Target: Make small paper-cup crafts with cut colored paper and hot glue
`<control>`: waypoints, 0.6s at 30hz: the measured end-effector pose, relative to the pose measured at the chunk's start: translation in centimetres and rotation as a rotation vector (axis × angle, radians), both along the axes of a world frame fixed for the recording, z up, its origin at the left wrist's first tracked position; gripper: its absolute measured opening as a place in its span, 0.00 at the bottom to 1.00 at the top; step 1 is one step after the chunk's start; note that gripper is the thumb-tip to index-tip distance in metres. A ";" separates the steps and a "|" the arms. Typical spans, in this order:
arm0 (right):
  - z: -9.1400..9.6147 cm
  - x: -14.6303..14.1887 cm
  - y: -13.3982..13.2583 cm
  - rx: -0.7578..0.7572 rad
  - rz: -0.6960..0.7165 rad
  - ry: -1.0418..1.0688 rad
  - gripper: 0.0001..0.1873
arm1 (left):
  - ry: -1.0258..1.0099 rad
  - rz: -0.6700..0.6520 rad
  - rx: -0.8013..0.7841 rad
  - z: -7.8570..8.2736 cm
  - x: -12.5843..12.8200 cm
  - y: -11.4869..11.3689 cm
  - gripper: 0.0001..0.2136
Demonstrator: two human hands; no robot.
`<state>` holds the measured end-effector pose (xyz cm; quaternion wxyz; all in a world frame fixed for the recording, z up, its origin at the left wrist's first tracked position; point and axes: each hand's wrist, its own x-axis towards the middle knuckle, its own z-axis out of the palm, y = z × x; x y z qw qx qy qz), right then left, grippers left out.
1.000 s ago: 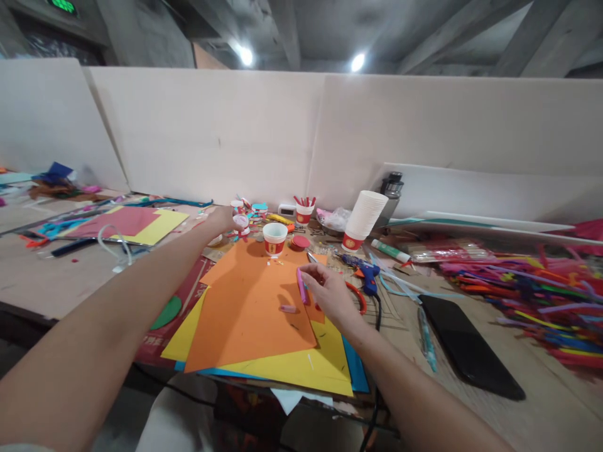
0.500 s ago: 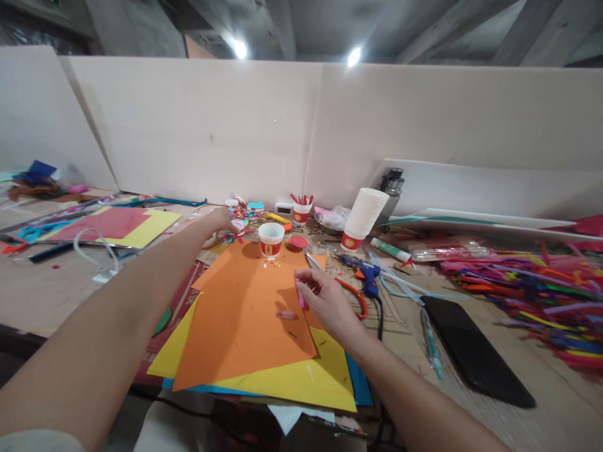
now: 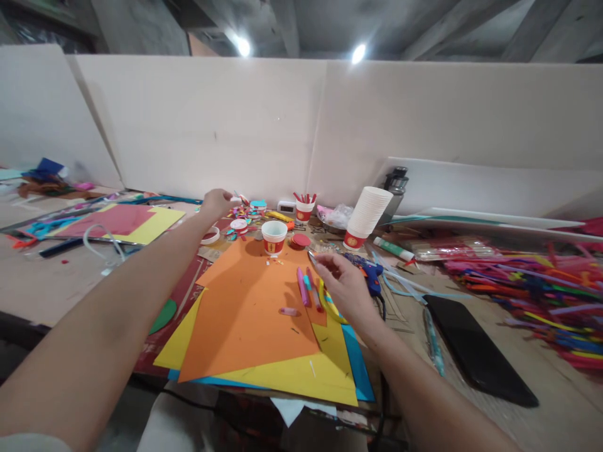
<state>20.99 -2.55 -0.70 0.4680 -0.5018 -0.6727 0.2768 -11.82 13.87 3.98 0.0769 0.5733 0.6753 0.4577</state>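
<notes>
One right-hand grip [image 3: 347,285], half curled, over scissors [image 3: 311,256].

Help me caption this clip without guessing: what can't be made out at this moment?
- What the left hand grips, if anything: head view, fingertips too small and blurred.
- What the right hand grips, if anything: head view, hidden by its own fingers.
- Part of the blue glue gun: head view, behind the right hand.
- The small white device's display: head view, too small to read.
- Far side of the bright pile: head view, cut off by the right edge.
</notes>
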 end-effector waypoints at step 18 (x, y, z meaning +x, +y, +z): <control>0.3 1.6 1.2 0.041 -0.050 -0.392 0.07 | -0.434 -0.641 0.106 -1.3 15.7 -13.1 0.16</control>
